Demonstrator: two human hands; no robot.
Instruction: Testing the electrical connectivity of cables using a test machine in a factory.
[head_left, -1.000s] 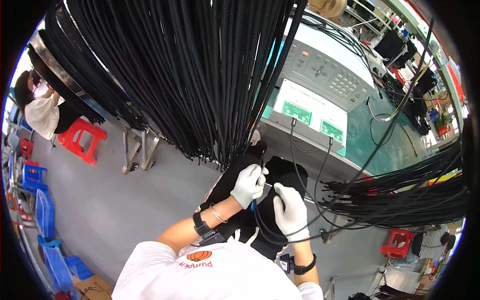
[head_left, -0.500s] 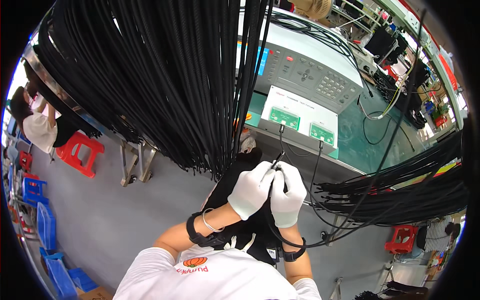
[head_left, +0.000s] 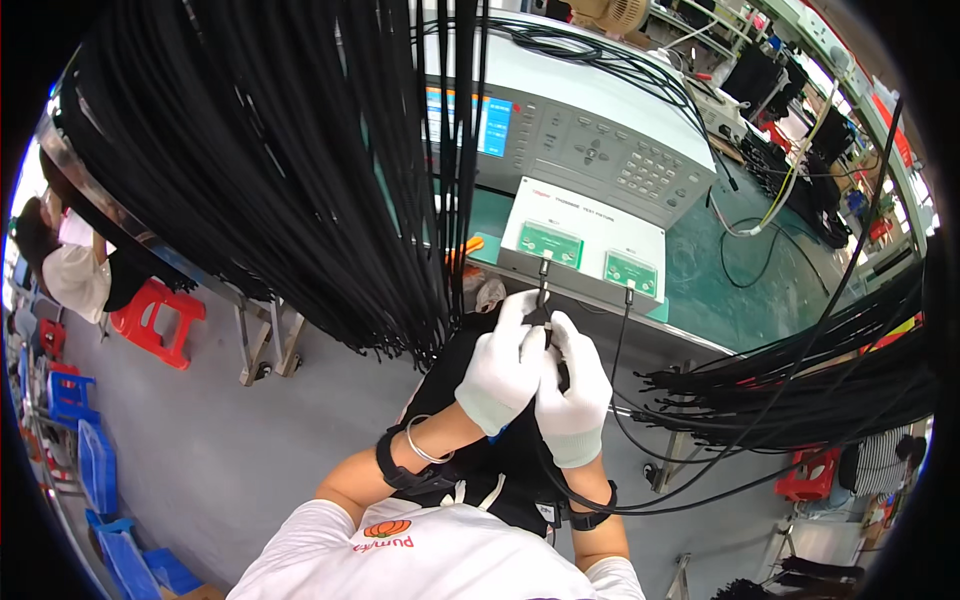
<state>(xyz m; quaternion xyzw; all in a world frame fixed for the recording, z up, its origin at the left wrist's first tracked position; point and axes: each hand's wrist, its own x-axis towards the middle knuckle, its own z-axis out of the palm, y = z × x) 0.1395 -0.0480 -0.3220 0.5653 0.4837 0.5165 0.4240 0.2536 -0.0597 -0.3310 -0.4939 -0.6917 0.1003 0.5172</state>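
My left hand (head_left: 500, 362), in a white glove, is closed with its fingertips pinching a black cable just below the test fixture (head_left: 612, 222). Right beside it, my right hand (head_left: 574, 392), gloved too, is closed with its thumb and fingers on a black cable end; the connector tips between the hands are mostly hidden. From the fixture's left green port, a plugged-in lead (head_left: 544, 270) runs down to my left fingers. A second lead (head_left: 629, 298) hangs from the right green port. Past my right wrist curves a long black cable (head_left: 655, 509).
Behind the fixture stands a grey tester (head_left: 600, 150) with a lit screen on a green bench (head_left: 700, 312). A thick curtain of black cables (head_left: 250, 190) hangs at left. More cables (head_left: 800, 385) lie bundled at right. A red stool (head_left: 160, 322) and a seated person are far left.
My left fingers have moved up along the left lead, which now runs straight into them instead of looping aside. The tester and hanging cables appear farther left in the picture.
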